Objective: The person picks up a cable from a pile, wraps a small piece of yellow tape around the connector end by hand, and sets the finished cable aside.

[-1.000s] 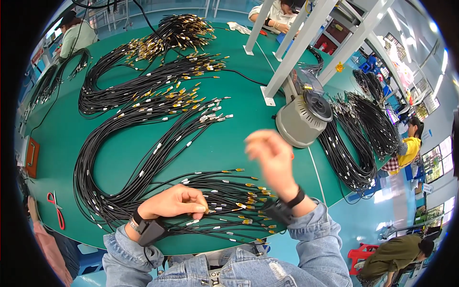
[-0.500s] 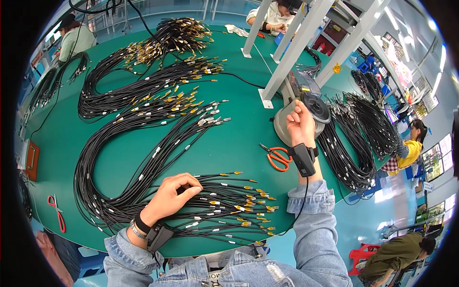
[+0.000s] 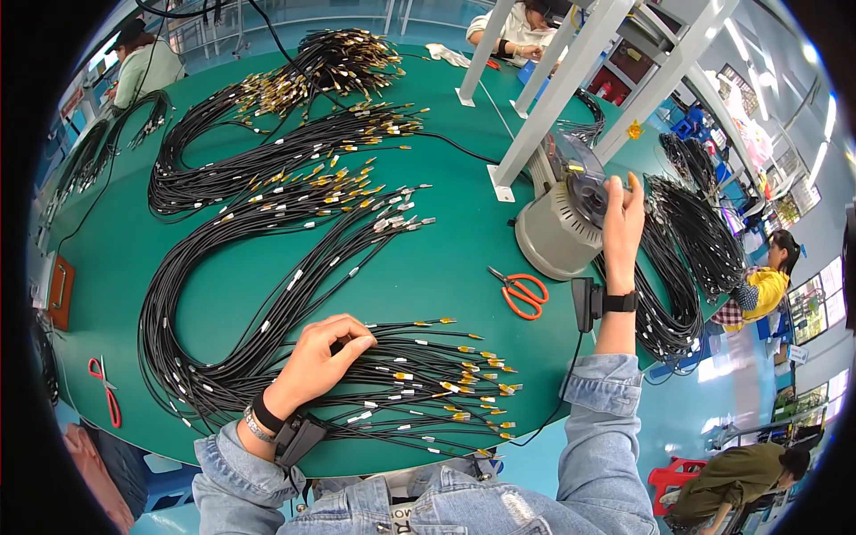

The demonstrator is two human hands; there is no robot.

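A thick spread of black cables [image 3: 428,370] with white tags and yellow-sleeved ends lies before me. Over this bundle rests my left hand [image 3: 323,357], fingers curled and thumb against the index finger around cables. My right hand [image 3: 624,223] is raised beside a grey round-bodied machine [image 3: 557,230] with a dark reel on top. Its fingers point up and are partly bent close together; whatever they hold, if anything, is too small to make out. Orange-handled cutters [image 3: 522,294] lie on the green table left of my right wrist.
More cable bundles [image 3: 294,134] lie at the far left, others [image 3: 695,223] to the right. White metal posts [image 3: 557,98] rise behind the machine. Red-handled scissors [image 3: 106,392] lie near the left edge of the green table [image 3: 446,267]. Several people work around.
My right hand has moved right, from in front of the machine's reel to its right side, and turned so less palm shows. My left hand stays on the cables.
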